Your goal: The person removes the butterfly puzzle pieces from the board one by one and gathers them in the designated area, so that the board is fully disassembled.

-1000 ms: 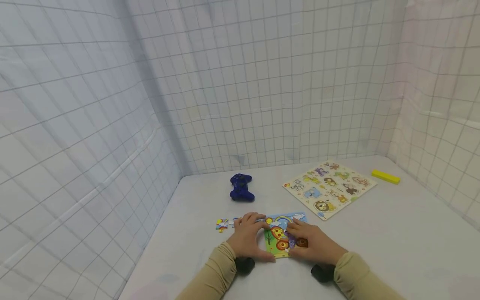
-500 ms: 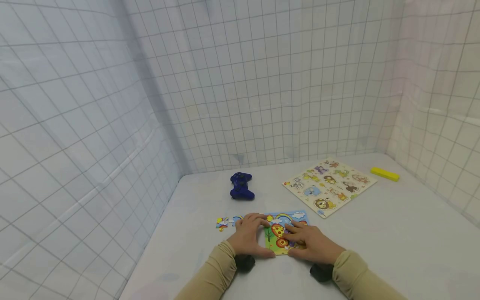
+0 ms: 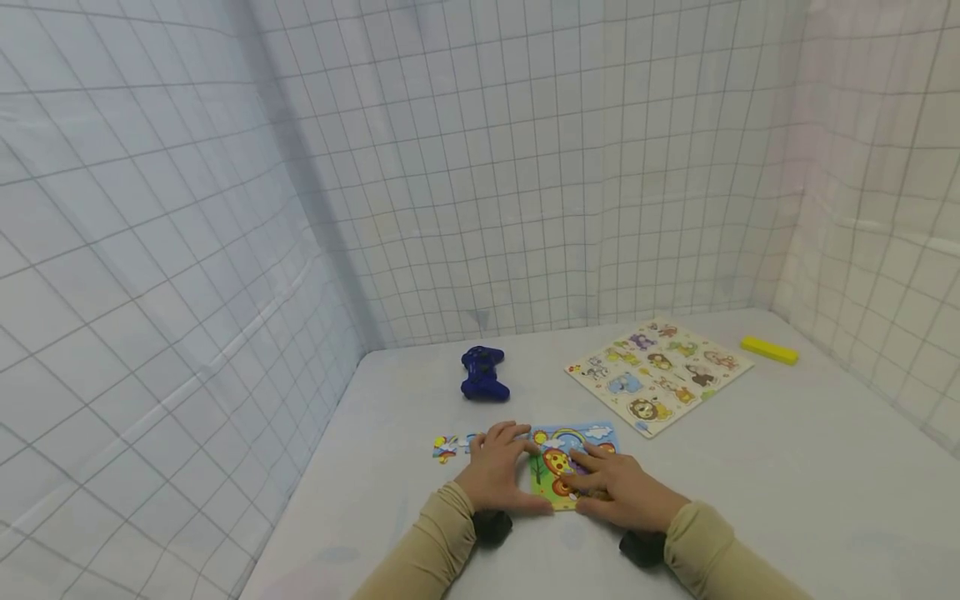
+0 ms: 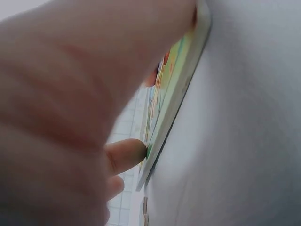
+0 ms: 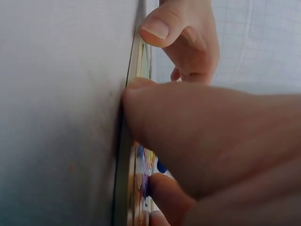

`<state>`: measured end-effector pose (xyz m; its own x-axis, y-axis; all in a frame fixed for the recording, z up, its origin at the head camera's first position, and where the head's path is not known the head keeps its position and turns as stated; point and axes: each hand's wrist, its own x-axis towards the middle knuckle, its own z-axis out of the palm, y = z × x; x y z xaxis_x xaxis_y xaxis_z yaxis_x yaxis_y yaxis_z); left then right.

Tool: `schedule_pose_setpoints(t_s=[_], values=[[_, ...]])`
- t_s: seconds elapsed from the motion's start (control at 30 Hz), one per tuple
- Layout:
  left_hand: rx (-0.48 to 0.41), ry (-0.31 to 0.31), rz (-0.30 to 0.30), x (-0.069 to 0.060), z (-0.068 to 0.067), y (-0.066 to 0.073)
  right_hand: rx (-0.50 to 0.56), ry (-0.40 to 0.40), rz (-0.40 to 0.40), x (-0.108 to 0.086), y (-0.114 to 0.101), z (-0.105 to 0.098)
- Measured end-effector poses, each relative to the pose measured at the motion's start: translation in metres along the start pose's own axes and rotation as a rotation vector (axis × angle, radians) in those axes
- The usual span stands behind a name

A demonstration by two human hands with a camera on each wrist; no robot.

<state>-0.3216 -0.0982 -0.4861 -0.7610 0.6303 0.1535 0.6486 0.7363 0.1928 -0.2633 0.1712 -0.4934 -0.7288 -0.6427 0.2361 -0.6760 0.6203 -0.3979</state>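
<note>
A small colourful jigsaw puzzle in a flat tray (image 3: 538,483), with a sun, rainbow and tree, lies on the white table. My left hand (image 3: 491,477) holds its left side, thumb at the near corner and index finger on the left edge. In the left wrist view that fingertip touches the puzzle board (image 4: 181,89). My right hand (image 3: 633,492) rests over the puzzle's right part, several fingers pressing the picture and covering some of it. In the right wrist view its thumb lies against the near edge of the board (image 5: 124,169).
Left of the puzzle lies a loose jigsaw piece (image 3: 445,448), with another piece (image 3: 470,443) partly behind my left hand. Behind are a blue game controller (image 3: 483,375), a board of animal pictures (image 3: 660,375) and a yellow bar (image 3: 769,351). Grid-patterned cloth walls enclose the table.
The right hand's fingers have shifted slightly left across the puzzle, showing more of its upper right corner. My left hand stays in place.
</note>
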Motion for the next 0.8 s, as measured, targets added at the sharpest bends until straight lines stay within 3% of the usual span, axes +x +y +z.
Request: schedule_pose_setpoints(t_s=[0.33,0.67,0.8], values=[[-0.170,-0.008,0.001,0.0014,0.0020,-0.0012,0.005,-0.047,0.033,-0.0005,-0.0040,-0.0019],[-0.200,-0.010,-0.009,0.0012,0.0044,-0.0020,0.006,-0.036,0.031,-0.0006,-0.0023,0.0011],[-0.152,-0.008,-0.019,0.0021,0.0054,-0.0024,0.000,-0.036,0.026,-0.0004,-0.0020,0.0015]])
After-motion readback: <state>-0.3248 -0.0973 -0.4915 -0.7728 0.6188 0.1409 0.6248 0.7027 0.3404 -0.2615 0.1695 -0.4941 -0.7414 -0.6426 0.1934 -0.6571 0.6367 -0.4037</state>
